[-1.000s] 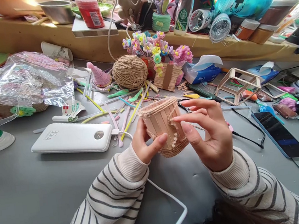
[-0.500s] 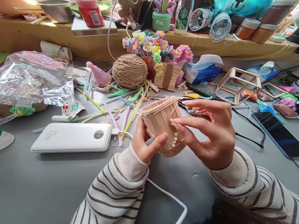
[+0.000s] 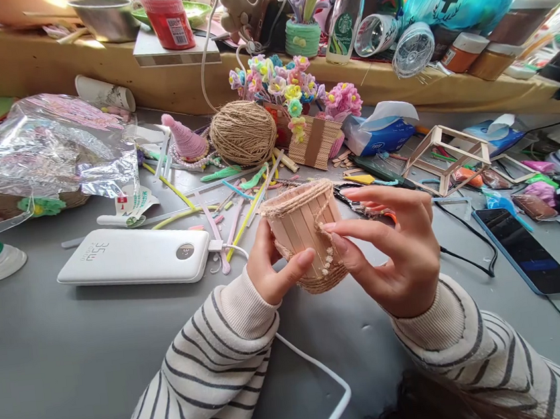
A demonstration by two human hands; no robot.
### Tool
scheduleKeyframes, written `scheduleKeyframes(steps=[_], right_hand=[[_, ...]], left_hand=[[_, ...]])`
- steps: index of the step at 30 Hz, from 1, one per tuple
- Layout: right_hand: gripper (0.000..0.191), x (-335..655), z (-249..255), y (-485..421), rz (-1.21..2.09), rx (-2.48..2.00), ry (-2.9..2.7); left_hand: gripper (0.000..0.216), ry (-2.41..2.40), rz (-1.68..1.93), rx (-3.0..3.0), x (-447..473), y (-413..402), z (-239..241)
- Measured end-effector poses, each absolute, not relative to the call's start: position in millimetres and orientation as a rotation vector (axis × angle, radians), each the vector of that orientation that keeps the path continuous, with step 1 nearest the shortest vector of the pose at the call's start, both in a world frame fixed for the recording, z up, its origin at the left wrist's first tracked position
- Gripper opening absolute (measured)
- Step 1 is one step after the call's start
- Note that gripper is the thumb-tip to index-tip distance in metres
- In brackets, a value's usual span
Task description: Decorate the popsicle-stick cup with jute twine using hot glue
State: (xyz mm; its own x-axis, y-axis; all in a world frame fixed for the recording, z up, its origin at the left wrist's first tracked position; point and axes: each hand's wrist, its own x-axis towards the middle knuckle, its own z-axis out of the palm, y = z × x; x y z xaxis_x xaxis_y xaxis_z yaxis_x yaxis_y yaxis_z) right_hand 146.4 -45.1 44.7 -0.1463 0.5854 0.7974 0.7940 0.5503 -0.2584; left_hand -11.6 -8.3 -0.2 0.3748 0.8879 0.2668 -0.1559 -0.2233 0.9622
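A small craft-stick cup point(image 3: 295, 232) with twine wound round its rim and base is held tilted above the table. My left hand point(image 3: 279, 266) grips it from the left, thumb across the front and the other fingers hidden behind. Small white beads or knots point(image 3: 327, 262) run along the lower right front. At the cup's right side, my right hand point(image 3: 397, 247) pinches the twine trim point(image 3: 322, 226) between thumb and index finger, its other fingers raised and bent.
A white power bank point(image 3: 135, 258) with a cable lies left. Behind the cup are a twine ball point(image 3: 243, 133), a stack of craft sticks point(image 3: 314, 142) and scattered pipe cleaners. A phone point(image 3: 524, 250) and a wooden stick frame point(image 3: 447, 160) are on the right.
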Motion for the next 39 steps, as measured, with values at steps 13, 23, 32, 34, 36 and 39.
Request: scheduleKeyframes(steps=[13, 23, 32, 34, 36, 39], right_hand=[[0.008, 142.9, 54.6, -47.9, 0.006, -1.251, -1.691], [0.005, 141.6, 57.3, -49.7, 0.082, -1.305, -1.664], [0.005, 141.7, 55.8, -48.8, 0.114, -1.305, -1.670], [0.005, 141.4, 55.7, -48.7, 0.116, -1.301, -1.668], [0.005, 141.2, 55.6, -48.4, 0.113, -1.299, -1.668], [0.004, 141.2, 55.3, -48.2, 0.111, -1.304, -1.668]], left_hand=[[0.065, 0.705, 1.266, 1.463, -9.5, -10.2, -9.1], [0.071, 0.776, 1.275, 1.533, -11.2, -11.5, -7.5], [0.074, 0.769, 1.266, 1.509, -11.9, -11.3, -10.0], [0.074, 0.769, 1.255, 1.520, -11.8, -11.3, -9.7], [0.074, 0.779, 1.254, 1.513, -11.1, -11.7, -8.7], [0.074, 0.799, 1.266, 1.489, -9.5, -12.9, -6.9]])
